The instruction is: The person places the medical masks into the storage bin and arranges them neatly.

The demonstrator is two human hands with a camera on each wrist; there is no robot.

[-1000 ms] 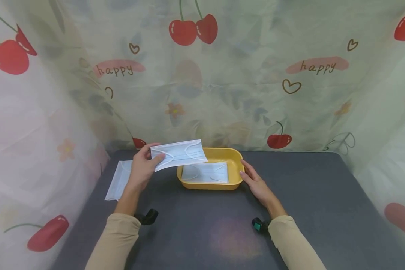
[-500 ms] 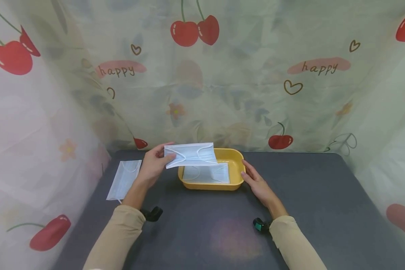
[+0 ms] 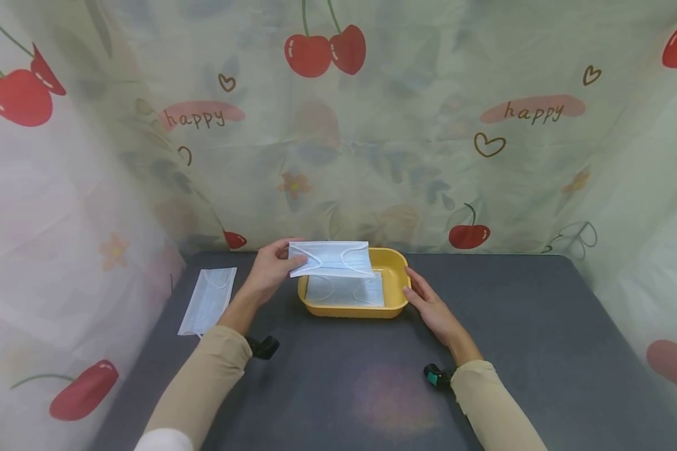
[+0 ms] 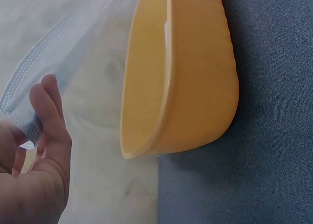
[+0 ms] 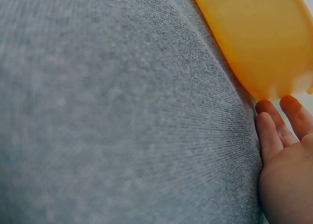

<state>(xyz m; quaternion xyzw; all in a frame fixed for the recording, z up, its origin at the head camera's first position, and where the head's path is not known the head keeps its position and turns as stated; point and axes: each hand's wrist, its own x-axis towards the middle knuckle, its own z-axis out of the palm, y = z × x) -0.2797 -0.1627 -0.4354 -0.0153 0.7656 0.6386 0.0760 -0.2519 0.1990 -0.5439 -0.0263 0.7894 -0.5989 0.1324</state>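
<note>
My left hand (image 3: 272, 270) pinches a light blue face mask (image 3: 333, 258) by its left end, thumb on the near side. It hangs above the back left part of a yellow tray (image 3: 395, 294), apart from it as far as I can tell. Inside the tray lies another face mask (image 3: 341, 291), partly hidden by the held one. At the tray's right end rests my right hand (image 3: 433, 313); in the right wrist view its extended fingertips (image 5: 291, 104) touch the tray's outer wall (image 5: 264, 38).
A third face mask (image 3: 207, 304) lies flat on the dark grey table (image 3: 338, 376), left of the tray and beside the left forearm. A printed curtain (image 3: 372, 156) stands behind the table and along its sides.
My left hand has carried the mask rightward over the tray, and the mask has turned more level. The loose mask on the left is more exposed. The right hand and tray stay put.
</note>
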